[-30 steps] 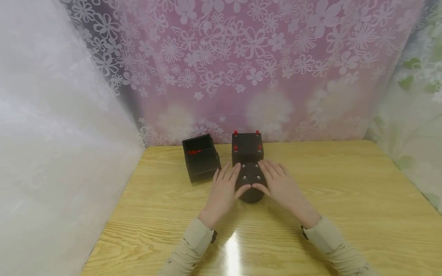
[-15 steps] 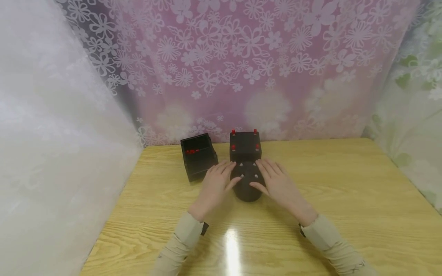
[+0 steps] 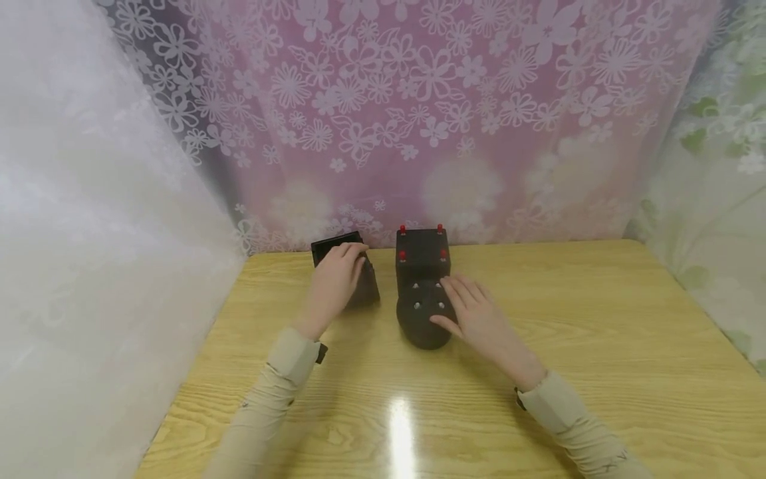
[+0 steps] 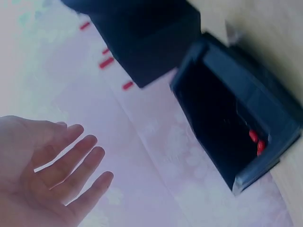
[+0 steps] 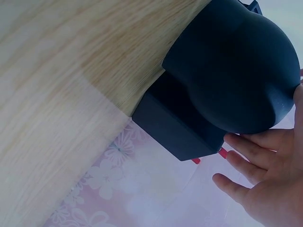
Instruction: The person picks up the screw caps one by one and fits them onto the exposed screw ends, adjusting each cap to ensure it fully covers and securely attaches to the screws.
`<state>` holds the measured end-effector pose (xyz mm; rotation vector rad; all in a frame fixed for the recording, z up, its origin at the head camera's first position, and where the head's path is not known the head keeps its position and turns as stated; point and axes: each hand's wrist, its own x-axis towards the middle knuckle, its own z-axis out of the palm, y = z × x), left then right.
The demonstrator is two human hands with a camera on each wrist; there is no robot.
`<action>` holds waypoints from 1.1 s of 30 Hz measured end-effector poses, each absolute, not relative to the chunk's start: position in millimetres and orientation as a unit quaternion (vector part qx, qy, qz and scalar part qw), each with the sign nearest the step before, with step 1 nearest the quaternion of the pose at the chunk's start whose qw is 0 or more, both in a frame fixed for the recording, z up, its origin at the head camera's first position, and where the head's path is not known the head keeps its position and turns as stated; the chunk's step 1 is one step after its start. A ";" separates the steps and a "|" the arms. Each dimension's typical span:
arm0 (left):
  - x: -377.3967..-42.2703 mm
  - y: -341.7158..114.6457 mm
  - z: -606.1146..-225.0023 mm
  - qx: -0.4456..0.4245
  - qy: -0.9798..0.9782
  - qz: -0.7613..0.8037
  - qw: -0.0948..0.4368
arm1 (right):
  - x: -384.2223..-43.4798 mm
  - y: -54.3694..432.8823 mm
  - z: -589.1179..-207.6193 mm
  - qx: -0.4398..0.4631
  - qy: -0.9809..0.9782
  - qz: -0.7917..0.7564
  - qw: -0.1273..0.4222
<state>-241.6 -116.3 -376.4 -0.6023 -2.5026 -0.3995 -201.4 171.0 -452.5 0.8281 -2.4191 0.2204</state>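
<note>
Here's the black rounded body (image 3: pixel 422 330), sitting on the table (image 3: pixel 598 372) just left of the right hand (image 3: pixel 481 326), tucked between its thumb and fingertips on that one side. Four silver pins (image 3: pixel 417 305) show bare on its top, close by those fingertips. The right hand is spread wide, fingers loosely straight, thumb laid toward the near part of the body; nothing's gripped. In the right wrist view the fingertips lie along the body's edge, a light touch by the look of it, probably to steady the piece and leave the pins uncovered.

Just past the right fingertips, there's the black box (image 3: pixel 422 246), right behind the body; whether the two are joined, I can't tell. It wears four red caps (image 3: pixel 403 255) at its corners, likely set over pins like those in front.

And over on the other side, the left hand (image 3: pixel 334 286) hangs above the open black bin (image 3: pixel 366 293), fingers apart and gently bent, holding nothing; the left wrist view shows air between fingers and bin. Small red pieces (image 4: pixel 257 143) lie inside, beneath that hand's reach; the bin seems parked there for easy picking.

Beyond all the fingertips, the floral curtain (image 3: pixel 383 120) hangs behind the table.
</note>
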 end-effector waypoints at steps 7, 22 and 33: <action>-272.7 -127.7 -367.7 -0.210 -0.941 -0.145 0.222 | -201.7 170.5 -453.6 0.305 -0.910 0.079 0.270; -336.4 -135.3 -385.4 -0.137 -0.981 -0.125 0.055 | -198.1 172.2 -451.5 0.303 -0.914 0.083 0.258; -358.2 -138.8 -414.9 -0.116 -0.990 -0.061 -0.051 | -197.4 171.8 -451.0 0.315 -0.901 0.081 0.287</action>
